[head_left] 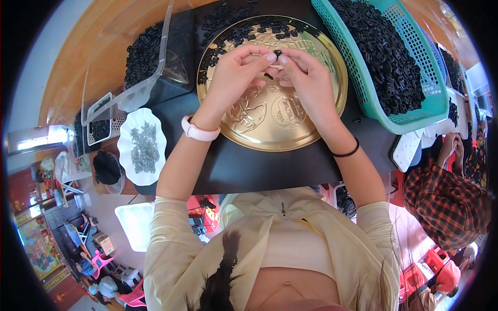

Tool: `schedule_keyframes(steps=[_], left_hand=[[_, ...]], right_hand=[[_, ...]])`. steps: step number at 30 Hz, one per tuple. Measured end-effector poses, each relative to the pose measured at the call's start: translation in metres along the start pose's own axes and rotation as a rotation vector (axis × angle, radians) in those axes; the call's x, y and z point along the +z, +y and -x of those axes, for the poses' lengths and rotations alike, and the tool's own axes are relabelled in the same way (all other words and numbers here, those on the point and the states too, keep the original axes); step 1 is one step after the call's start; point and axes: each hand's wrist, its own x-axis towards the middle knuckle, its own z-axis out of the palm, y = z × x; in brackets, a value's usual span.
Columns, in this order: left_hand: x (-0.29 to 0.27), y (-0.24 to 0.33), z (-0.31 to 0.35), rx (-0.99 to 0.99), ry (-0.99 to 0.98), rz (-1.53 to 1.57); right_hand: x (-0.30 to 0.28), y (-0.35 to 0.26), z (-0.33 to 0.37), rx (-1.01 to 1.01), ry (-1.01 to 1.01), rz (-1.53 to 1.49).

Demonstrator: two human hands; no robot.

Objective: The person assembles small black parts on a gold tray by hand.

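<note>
Over the round gold tray (pixel 244 136) both of my hands come together, fingertips nearly meeting. A small black part (pixel 277 53) is pinched between them; its exact kind is too small to make out. My left hand (pixel 236 72) closes on its left side with thumb and forefinger. From the other side my right hand (pixel 313 83) grips it in the same way. Just below the fingertips shows another small black piece (pixel 268 76); whether it is held or lies on the tray I cannot tell. Many loose black parts (pixel 275 26) lie along the tray's far rim.
A green basket (pixel 358 88) heaped with black parts stands at the right. At the left are a clear bin (pixel 167 39) of similar parts and a white scalloped plate (pixel 127 155) of small grey metallic pieces. Another person's checked sleeve (pixel 441 202) shows at far right.
</note>
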Motion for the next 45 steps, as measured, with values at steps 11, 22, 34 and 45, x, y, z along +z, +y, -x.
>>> schedule_keyframes(steps=[11,22,34,45], left_hand=[[-0.003,-0.021,-0.103,0.617,0.224,-1.258],[-0.015,0.001,-0.017,0.099,0.125,-0.135],[-0.017,-0.005,0.028,0.058,0.175,0.104],[-0.013,-0.01,0.033,0.106,0.127,0.092]], right_hand=[[-0.014,-0.016,-0.009,0.169,0.015,-0.254],[-0.015,-0.016,-0.004,0.053,-0.072,0.002],[-0.002,-0.017,0.006,-0.024,-0.2,0.058],[-0.003,-0.009,0.005,0.036,-0.199,0.089]])
